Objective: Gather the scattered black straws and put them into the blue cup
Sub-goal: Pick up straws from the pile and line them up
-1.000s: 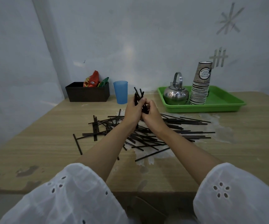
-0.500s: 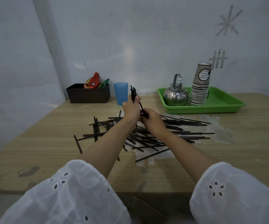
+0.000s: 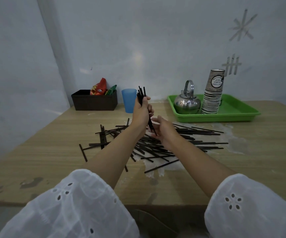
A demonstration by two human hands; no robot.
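Note:
My left hand grips a bundle of black straws nearly upright, its top ends just right of the blue cup at the back of the table. The bundle's lower ends hang down to about my right hand, which hovers with spread, relaxed fingers beside them; whether it touches them I cannot tell. Many loose black straws lie scattered on the wooden table beneath both forearms.
A dark box with snack packets stands left of the cup. A green tray at the back right holds a steel kettle and a stack of paper cups. A wall runs behind the table.
My left hand has lifted the bundle up and toward the blue cup. My right hand has let go of the straws and opened, staying low over the pile.

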